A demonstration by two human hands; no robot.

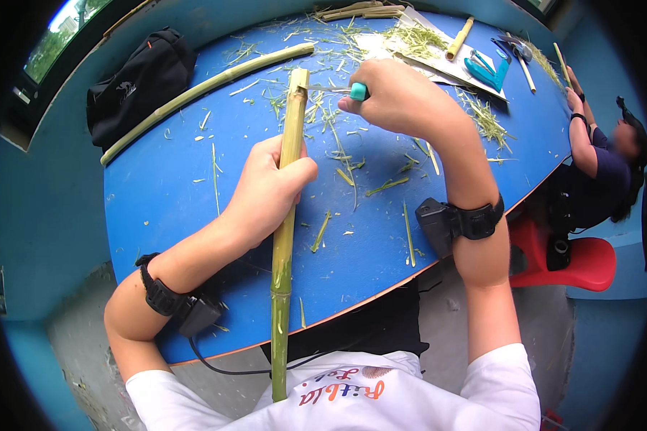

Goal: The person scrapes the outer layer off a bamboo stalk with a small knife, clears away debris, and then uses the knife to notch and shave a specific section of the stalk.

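Observation:
My left hand (266,179) is wrapped round the upper part of a bamboo pole (282,258), thumb across its front. The pole slants upright in front of me, its lower end resting against my white shirt. Below my hand its skin is green; towards the top it is pale and scraped. My right hand (402,100) is closed on a knife with a teal handle (359,91). Its thin blade reaches left and meets the pole just under the top end, where a notch shows. Most of the handle is hidden in my fist.
Green shavings (485,118) litter the blue table (172,194). A long bamboo pole (208,86) lies at the left by a black bag (147,86). Far right are a teal-handled tool (487,72) and a short bamboo piece (460,39). Another person (604,154) works beside a red chair (589,266).

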